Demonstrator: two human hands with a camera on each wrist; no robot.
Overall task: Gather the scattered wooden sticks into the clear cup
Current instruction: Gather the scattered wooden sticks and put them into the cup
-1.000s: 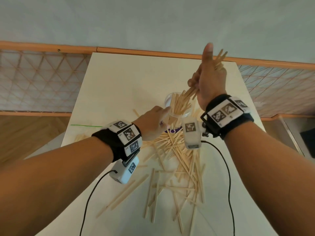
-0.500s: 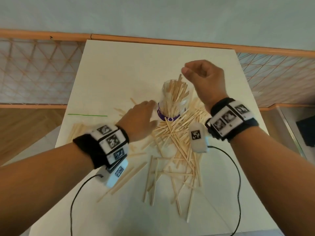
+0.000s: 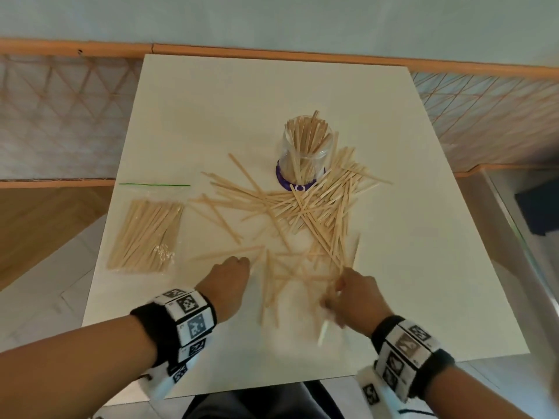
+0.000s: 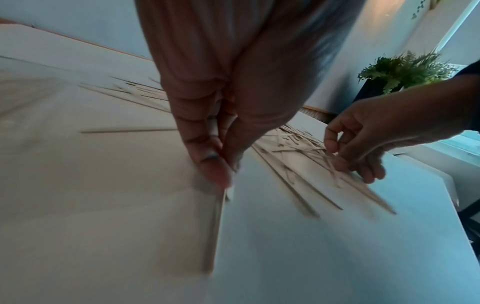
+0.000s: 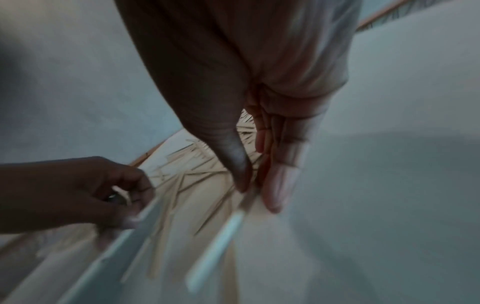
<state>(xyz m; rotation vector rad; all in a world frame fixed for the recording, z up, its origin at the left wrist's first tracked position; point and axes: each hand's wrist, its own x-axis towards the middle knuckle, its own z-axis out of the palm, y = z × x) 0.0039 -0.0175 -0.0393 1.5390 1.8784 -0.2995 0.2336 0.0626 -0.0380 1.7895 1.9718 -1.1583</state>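
The clear cup [image 3: 305, 152] with a purple base stands upright at mid-table, packed with wooden sticks. Loose sticks [image 3: 302, 207] lie scattered in front of it, reaching toward the near edge. My left hand [image 3: 245, 263] is low at the pile's near left. In the left wrist view, its thumb and forefinger [image 4: 226, 179] pinch one stick [image 4: 215, 236]. My right hand [image 3: 338, 285], blurred, is at the pile's near right. Its thumb and fingers [image 5: 249, 191] are closed on a stick [image 5: 215, 246] that points toward me.
A clear zip bag [image 3: 145, 237] full of sticks lies flat at the table's left side. The white table [image 3: 242, 101] has bare surface behind the cup; its near edge is just below my wrists. A potted plant [image 4: 400, 72] stands off to the right.
My right hand dropped its bundle into the cup, then came down to the near sticks. My left hand left the cup's side and pulled back to the pile's near left.
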